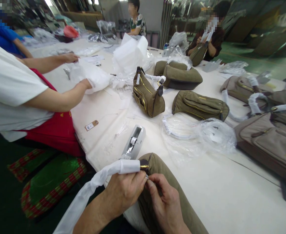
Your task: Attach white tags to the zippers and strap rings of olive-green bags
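An olive handbag (174, 185) lies at the table's near edge, right in front of me. Its strap (89, 191), wrapped in white paper, runs over my left wrist toward the lower left. Close to the brass ring at the bag's end, my left hand (125, 188) is closed in a pinch. Thumb and forefinger of my right hand (166, 198) are pressed together beside it. A small pale bit shows between the two sets of fingertips, too small to name. Just beyond the bag stands a grey tape dispenser (135, 139).
Olive handbags (149, 94) and taupe bags (272, 136) stand across the table (206, 182). Clear plastic bags (213, 135) and a brown tag (91, 125) lie nearer. At left a co-worker's arms (62, 94) handle white wrapping; other people work behind. A green stool (52, 185) is below left.
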`<state>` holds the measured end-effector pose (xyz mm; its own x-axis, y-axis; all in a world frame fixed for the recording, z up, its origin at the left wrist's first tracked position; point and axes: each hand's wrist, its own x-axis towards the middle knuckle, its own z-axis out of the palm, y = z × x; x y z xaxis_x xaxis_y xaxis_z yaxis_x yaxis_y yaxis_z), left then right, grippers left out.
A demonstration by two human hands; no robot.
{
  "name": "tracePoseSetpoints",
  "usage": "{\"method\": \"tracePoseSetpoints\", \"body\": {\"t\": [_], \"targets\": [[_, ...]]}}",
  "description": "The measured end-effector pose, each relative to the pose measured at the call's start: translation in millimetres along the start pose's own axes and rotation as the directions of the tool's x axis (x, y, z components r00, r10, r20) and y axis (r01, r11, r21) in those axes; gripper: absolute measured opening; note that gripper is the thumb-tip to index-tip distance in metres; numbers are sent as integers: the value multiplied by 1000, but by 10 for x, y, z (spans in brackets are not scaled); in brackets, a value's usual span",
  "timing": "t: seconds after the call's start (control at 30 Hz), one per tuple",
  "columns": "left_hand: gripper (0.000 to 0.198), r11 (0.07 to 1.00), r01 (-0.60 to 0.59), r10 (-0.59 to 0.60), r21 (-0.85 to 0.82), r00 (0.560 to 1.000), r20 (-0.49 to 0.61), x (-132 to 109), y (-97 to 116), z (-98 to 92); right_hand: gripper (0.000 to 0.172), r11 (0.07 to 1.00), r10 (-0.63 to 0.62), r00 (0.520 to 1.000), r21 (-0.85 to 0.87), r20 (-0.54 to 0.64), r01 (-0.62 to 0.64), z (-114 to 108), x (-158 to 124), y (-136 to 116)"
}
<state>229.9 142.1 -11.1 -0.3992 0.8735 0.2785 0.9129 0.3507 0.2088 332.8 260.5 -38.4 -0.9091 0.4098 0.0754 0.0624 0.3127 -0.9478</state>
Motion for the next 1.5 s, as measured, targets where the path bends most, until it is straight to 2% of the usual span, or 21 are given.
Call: {"method": "tracePoseSetpoints", "body": {"t": [0.1,0.13,0.17,0.2,0.23,0.27,0.3,0.33,0.37,0.4,0.47,0.57,0.63,0.73,0.8,0.97,1.1,1.17,1.27,1.37,1.5], "targets": [[7,985,102,-121,-137,982,-142,-34,68,97,15,995,84,996,53,-12,-84,10,-18,22],[6,960,188,-231,-208,951,-205,-65,111,159,16,991,107,994,87,-13,-106,20,-32,29],[11,905,305,-383,-298,888,-254,-106,165,231,17,983,134,991,128,-13,-131,36,-48,35],[17,801,432,-560,-414,786,-263,-155,225,308,17,972,163,987,173,-11,-159,55,-65,39],[23,639,541,-732,-547,647,-215,-208,290,383,18,958,190,982,220,-6,-184,77,-83,42],[26,451,588,-852,-672,508,-127,-261,357,450,19,943,212,977,263,3,-205,98,-100,42],[26,266,581,-914,-769,405,-11,-309,421,504,19,929,226,974,297,12,-219,117,-114,42],[26,112,543,-930,-832,351,104,-347,481,542,19,921,232,973,318,19,-226,131,-125,40],[27,-4,495,-917,-869,345,201,-371,535,564,19,920,231,973,321,22,-225,138,-134,40],[27,-91,455,-892,-886,359,276,-379,582,571,18,927,219,976,308,20,-214,139,-140,39],[25,-206,391,-849,-897,383,363,-350,652,552,16,953,177,984,249,7,-174,124,-149,43],[22,-398,282,-795,-873,368,482,-244,702,483,11,981,101,995,168,-26,-95,82,-159,63],[22,-529,208,-733,-823,377,567,-177,713,435,7,994,19,998,109,-58,-13,54,-170,87],[17,-616,135,-671,-776,425,607,-132,712,384,8,989,-146,986,-34,-80,144,23,-191,132],[12,-621,106,-668,-776,446,596,-134,707,375,9,967,-236,969,-113,-73,227,15,-200,159],[13,-639,55,-669,-767,451,590,-158,709,407,3,902,-379,920,-262,-103,343,53,-165,177],[13,-639,38,-700,-768,385,601,-165,726,445,6,836,-492,869,-314,-62,451,76,-123,138],[15,-633,67,-697,-771,382,606,-187,730,473,9,818,-504,863,-306,28,488,30,-121,99],[20,-573,175,-707,-801,389,591,-238,708,509,16,879,-363,920,-275,146,390,-108,-114,20],[27,-426,318,-762,-847,378,525,-278,651,513,15,948,-152,972,-252,177,194,-218,-44,-57],[32,-267,414,-737,-870,495,461,-319,578,489,11,972,48,952,-235,303,26,-195,131,-93]]}}
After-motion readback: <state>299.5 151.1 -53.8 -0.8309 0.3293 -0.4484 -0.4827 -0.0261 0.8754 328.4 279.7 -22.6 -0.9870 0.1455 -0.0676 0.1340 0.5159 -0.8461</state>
